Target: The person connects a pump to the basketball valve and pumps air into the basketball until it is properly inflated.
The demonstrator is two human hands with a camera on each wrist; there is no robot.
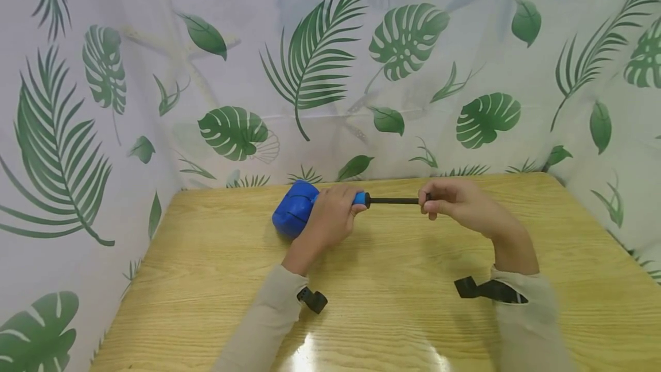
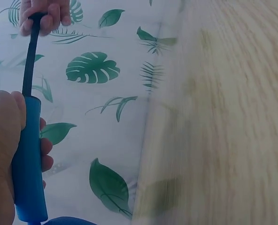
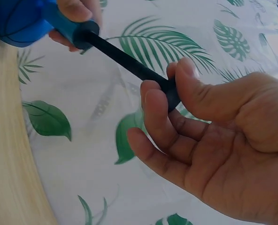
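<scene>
In the head view, a blue hand pump lies level across the two hands, its black rod drawn out to the right. The left hand wraps around the blue barrel, thumb along its side. The right hand pinches the small black handle at the rod's end between thumb and fingertips. Against the pump's left end sits a blue ball with dark seam lines, its shape squashed and uneven. The left hand hides where the pump meets the ball.
A wood-grain table lies beneath the hands. White cloth printed with green leaves stands behind the table and along both sides. Black wrist cameras are strapped over the light sleeves.
</scene>
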